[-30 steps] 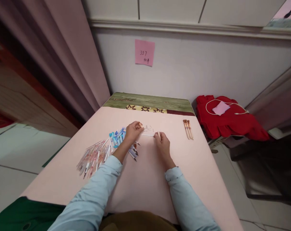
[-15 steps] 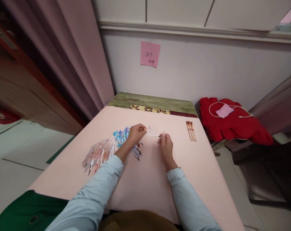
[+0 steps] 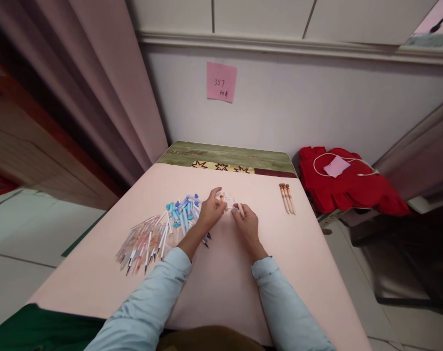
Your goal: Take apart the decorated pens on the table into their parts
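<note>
The left hand (image 3: 210,213) and right hand (image 3: 248,226) are closer together now, over the middle of the tabletop (image 3: 221,292). The left one pinches a small tan and brown piece (image 3: 222,199), and the right one grips a pale tube (image 3: 241,210). Only a short bit of a thin white stick (image 3: 230,208) shows between them; a longer bit showed a moment ago. So the parts look nearer each other, but I cannot tell if they are joined. Three brown-topped pens (image 3: 287,199) lie on the right.
</note>
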{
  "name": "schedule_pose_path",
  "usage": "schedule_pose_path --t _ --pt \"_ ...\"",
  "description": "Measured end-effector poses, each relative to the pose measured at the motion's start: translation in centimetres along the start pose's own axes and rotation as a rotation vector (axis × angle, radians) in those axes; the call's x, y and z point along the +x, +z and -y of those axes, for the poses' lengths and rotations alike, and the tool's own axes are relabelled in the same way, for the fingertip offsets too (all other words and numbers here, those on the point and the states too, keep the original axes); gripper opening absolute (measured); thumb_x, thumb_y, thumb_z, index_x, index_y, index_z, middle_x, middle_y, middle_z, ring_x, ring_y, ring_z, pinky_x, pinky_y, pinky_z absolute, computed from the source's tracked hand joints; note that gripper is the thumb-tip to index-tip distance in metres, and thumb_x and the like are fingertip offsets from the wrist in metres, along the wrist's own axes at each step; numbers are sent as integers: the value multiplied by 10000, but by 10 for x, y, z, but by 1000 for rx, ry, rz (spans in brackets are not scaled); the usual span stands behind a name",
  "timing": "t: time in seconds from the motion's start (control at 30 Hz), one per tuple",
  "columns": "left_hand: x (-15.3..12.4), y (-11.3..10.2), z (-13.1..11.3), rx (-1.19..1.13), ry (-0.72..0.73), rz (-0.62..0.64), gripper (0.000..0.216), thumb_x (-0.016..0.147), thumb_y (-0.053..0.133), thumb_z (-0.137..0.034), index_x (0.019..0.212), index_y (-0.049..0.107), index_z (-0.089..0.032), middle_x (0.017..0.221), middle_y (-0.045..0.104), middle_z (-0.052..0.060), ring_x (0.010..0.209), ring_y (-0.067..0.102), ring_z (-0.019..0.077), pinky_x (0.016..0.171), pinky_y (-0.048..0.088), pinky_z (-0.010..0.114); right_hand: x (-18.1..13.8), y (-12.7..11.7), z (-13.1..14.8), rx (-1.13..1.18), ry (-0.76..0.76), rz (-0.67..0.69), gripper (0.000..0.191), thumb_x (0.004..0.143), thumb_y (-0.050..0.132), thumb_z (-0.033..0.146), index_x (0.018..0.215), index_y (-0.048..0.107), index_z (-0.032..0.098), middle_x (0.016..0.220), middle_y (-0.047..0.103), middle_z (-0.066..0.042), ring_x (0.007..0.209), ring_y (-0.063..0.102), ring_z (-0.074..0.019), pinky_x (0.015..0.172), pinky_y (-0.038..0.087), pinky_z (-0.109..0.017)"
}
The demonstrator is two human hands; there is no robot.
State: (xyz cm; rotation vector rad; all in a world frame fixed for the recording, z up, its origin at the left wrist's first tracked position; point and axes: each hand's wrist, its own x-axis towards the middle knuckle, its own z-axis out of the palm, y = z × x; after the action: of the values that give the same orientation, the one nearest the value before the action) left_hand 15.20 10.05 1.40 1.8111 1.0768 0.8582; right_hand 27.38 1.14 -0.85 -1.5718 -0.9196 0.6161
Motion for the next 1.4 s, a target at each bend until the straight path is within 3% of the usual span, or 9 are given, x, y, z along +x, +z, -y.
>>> schedule_pose_path --t 0.2,0.27,0.4,0.53,0.7,0.9,1.0,1.23,1.4 --pt "-2 -1 3 383 197 22 506 868 502 -216 1370 446 -194 756 687 3 716 660 198 681 439 275 0 -1 0 7 3 19 277 827 601 420 995 701 223 992 752 -53 892 681 -227 807 490 -330" --pt "-3 -2 5 418 205 19 541 885 489 -218 1415 388 -184 800 699 14 737 668 203 683 440 274 0 -1 1 10 6 19 275 830 600 416 993 703 220 1001 751 -56 904 681 -228 813 489 -329" --pt "-5 -2 5 444 234 -2 403 915 473 -238 1317 484 -210 895 717 31 813 680 198 726 450 269 0 -1 1 5 -6 18 270 837 592 421 973 704 217 976 751 -56 875 679 -227 794 489 -325" --pt "-7 -2 4 408 233 -65 455 911 495 -251 1363 463 -211 916 721 30 809 678 177 738 454 254 0 -1 0 -6 -11 17 265 842 588 417 967 705 215 972 751 -57 875 676 -226 798 489 -324" --pt "-5 -2 1 228 209 -98 352 862 563 -264 1208 577 -204 775 702 11 708 653 161 699 461 258 -1 -1 2 18 -22 -2 294 848 588 430 1008 694 207 1035 743 -72 921 671 -229 829 489 -330" --pt "-5 7 -4 -533 -203 -199 490 714 721 -403 1089 546 -143 718 690 19 511 571 113 524 453 242 -1 -1 6 116 -32 19 304 828 608 485 877 701 200 817 722 -31 771 634 -204 704 484 -291" --pt "-12 14 -8 -704 -296 -170 527 638 786 -407 1026 553 -137 719 690 24 503 571 100 499 441 228 -1 1 6 144 -11 45 318 787 662 509 851 707 201 764 708 -15 703 605 -187 652 468 -276" --pt "-22 22 -13 -699 -303 -214 487 666 753 -313 1082 570 -137 653 672 -5 491 556 92 491 429 207 -1 1 5 75 -17 30 336 800 651 520 711 657 195 652 632 14 611 512 -149 588 401 -253" --pt "-17 11 -5 -475 -130 -324 389 760 662 -318 1108 577 -165 707 685 -7 565 609 115 584 488 238 -2 -2 5 -31 -54 -25 319 873 547 509 783 621 212 689 615 16 646 520 -158 612 391 -260"
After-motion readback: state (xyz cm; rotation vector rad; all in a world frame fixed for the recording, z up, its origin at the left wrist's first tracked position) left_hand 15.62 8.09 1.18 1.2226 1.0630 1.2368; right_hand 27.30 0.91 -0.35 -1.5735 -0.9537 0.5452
